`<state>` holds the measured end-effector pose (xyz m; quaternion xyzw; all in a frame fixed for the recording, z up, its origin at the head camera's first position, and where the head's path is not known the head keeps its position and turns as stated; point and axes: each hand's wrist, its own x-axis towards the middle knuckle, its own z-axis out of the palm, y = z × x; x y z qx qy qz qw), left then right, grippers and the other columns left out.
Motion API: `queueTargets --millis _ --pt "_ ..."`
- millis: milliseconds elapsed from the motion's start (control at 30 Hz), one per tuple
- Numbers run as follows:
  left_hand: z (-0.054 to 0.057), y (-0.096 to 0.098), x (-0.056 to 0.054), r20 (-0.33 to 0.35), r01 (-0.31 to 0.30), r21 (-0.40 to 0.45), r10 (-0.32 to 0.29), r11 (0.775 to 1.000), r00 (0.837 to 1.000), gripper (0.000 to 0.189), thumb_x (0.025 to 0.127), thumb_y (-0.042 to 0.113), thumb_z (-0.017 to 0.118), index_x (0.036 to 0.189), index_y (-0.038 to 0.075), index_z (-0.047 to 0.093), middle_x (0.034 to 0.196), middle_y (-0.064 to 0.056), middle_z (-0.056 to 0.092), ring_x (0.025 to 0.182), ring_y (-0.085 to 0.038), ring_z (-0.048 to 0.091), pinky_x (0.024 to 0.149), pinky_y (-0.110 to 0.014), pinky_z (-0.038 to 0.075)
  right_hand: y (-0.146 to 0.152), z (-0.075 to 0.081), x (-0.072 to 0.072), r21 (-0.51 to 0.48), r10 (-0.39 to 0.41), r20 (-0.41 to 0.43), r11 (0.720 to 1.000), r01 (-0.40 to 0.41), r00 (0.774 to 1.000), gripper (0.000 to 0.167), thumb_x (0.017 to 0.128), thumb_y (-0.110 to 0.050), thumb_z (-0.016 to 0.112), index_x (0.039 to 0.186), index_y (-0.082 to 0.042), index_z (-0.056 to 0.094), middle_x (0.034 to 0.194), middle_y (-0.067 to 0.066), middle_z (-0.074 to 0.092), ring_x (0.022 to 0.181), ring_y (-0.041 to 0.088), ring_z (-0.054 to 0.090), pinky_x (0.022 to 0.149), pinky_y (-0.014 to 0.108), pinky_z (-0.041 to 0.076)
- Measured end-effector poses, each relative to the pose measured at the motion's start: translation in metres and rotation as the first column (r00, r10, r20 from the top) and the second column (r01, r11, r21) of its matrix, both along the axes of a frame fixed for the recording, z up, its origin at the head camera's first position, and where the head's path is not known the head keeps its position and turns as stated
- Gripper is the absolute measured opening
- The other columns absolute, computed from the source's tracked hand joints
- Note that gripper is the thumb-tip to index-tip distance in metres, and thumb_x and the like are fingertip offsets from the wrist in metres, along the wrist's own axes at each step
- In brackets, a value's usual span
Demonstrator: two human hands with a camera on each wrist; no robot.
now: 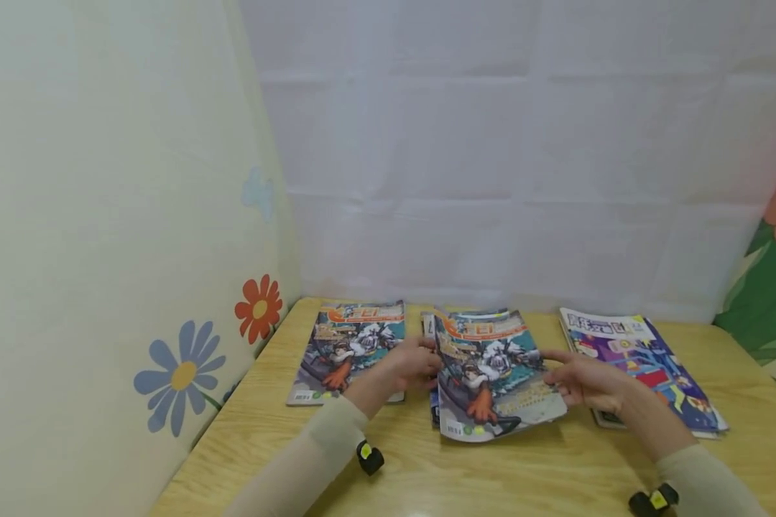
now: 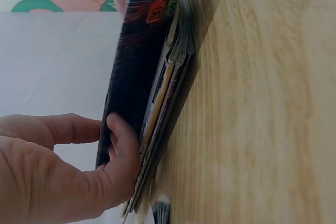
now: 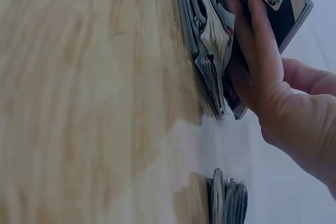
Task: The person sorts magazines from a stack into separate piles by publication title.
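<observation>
Between both hands a magazine with a character in orange on its cover is tilted up off the stack of magazines beneath it. My left hand pinches its left edge; in the left wrist view, thumb and finger grip the dark back cover. My right hand holds the right edge, and in the right wrist view its fingers lie against the back cover. Beside my left hand is another magazine with a similar cover. The lower stack is mostly hidden.
A pile of magazines with a purple cover lies on the right of the wooden table. White cloth hangs behind the table, and a flowered panel stands along its left edge.
</observation>
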<state>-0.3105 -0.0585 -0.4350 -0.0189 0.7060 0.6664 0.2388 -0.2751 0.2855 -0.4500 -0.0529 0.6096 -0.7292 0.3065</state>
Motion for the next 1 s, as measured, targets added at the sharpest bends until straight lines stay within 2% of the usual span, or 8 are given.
queueTargets --millis 133,333,467,633,700,833,1000 --pt "-0.001 0.002 0.000 -0.010 0.000 -0.024 0.000 1.000 1.000 0.070 0.083 -0.013 0.058 0.150 -0.004 0.036 0.096 -0.015 0.056 0.071 -0.020 0.047 0.059 -0.032 0.049 0.001 0.000 0.000 -0.017 -0.002 0.015 1.000 0.002 1.000 0.085 0.098 0.005 0.051 0.161 -0.001 -0.007 0.099 0.012 0.057 0.061 0.004 0.052 0.054 0.017 0.049" --pt "-0.002 0.002 -0.001 -0.012 0.007 -0.016 -0.007 1.000 1.000 0.069 0.084 -0.012 0.058 0.150 -0.003 0.038 0.101 -0.017 0.057 0.075 -0.021 0.050 0.060 -0.032 0.049 0.003 0.003 0.001 -0.015 -0.008 0.033 1.000 0.008 0.999 0.086 0.097 0.006 0.050 0.161 -0.001 -0.008 0.104 0.015 0.055 0.061 0.004 0.052 0.055 0.017 0.048" --pt "-0.001 0.000 0.000 -0.022 0.021 -0.028 -0.022 0.999 1.000 0.066 0.086 -0.013 0.059 0.148 -0.003 0.039 0.106 -0.019 0.059 0.078 -0.022 0.056 0.063 -0.033 0.051 0.003 0.002 0.001 -0.030 -0.005 0.043 1.000 0.006 0.999 0.086 0.097 0.007 0.049 0.161 -0.002 -0.008 0.105 0.015 0.057 0.062 0.005 0.051 0.057 0.019 0.050" --pt "0.000 -0.002 0.002 -0.035 0.023 -0.053 -0.025 0.998 0.999 0.064 0.087 -0.014 0.061 0.146 -0.006 0.038 0.115 -0.022 0.058 0.088 -0.028 0.063 0.074 -0.038 0.057 0.004 0.001 0.002 -0.027 0.014 0.044 1.000 -0.013 0.999 0.084 0.098 0.008 0.045 0.161 -0.004 -0.010 0.093 0.010 0.060 0.060 0.006 0.050 0.055 0.020 0.050" --pt "0.000 -0.003 0.003 -0.037 0.015 -0.056 -0.017 0.998 0.999 0.064 0.087 -0.015 0.062 0.146 -0.007 0.038 0.116 -0.022 0.058 0.090 -0.029 0.063 0.076 -0.040 0.058 0.005 0.000 0.002 -0.021 0.017 0.034 1.000 -0.016 0.999 0.084 0.098 0.008 0.044 0.161 -0.004 -0.010 0.088 0.008 0.058 0.059 0.006 0.048 0.053 0.019 0.046" --pt "0.002 -0.005 0.003 -0.059 0.006 -0.072 -0.010 0.997 0.998 0.064 0.088 -0.013 0.062 0.147 -0.006 0.038 0.117 -0.022 0.059 0.092 -0.029 0.063 0.077 -0.041 0.059 0.004 0.001 0.001 -0.029 0.014 0.026 1.000 -0.013 1.000 0.084 0.099 0.008 0.045 0.162 -0.007 -0.008 0.087 0.007 0.056 0.059 0.006 0.043 0.051 0.020 0.041" --pt "0.005 -0.015 0.003 -0.077 0.009 -0.048 -0.013 0.999 0.997 0.062 0.090 -0.013 0.061 0.147 -0.006 0.037 0.122 -0.023 0.056 0.095 -0.028 0.061 0.081 -0.045 0.057 -0.003 0.003 -0.002 -0.033 0.006 0.023 0.999 -0.006 1.000 0.083 0.100 0.008 0.045 0.162 -0.008 -0.008 0.086 0.006 0.055 0.058 0.006 0.040 0.049 0.020 0.038"
